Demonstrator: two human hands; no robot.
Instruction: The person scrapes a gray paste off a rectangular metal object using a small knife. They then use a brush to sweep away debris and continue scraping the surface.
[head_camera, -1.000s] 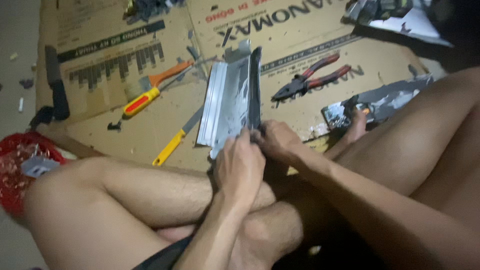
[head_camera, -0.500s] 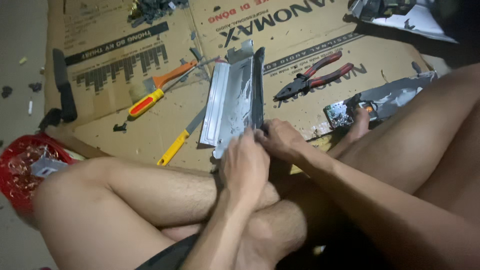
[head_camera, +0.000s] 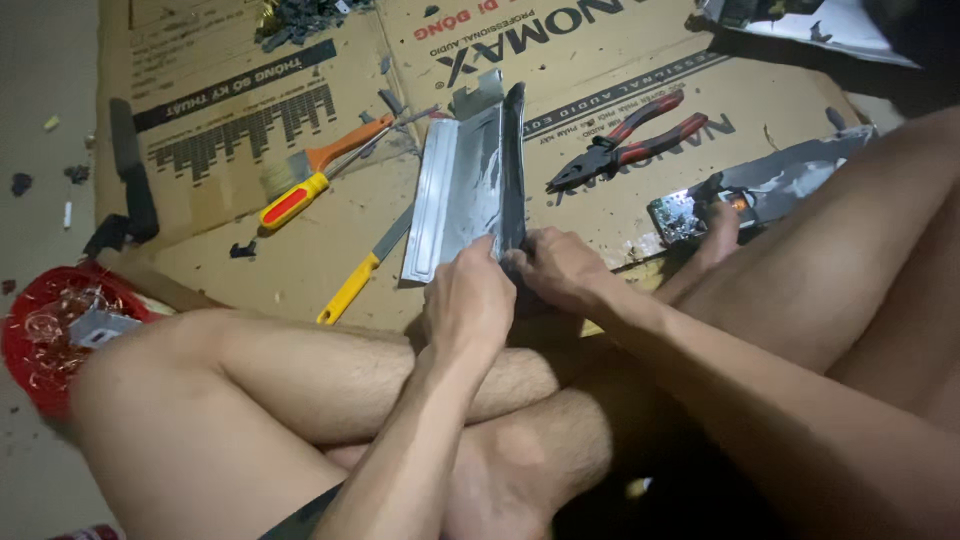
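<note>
Metal panel | long axis runs away fm person | L hand + R hand fingers clamped on near end

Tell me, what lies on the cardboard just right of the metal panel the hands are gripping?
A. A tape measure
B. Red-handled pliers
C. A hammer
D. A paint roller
B: red-handled pliers lie on the cardboard right of the metal panel, whose near end both the left hand and the right hand grip.
</note>
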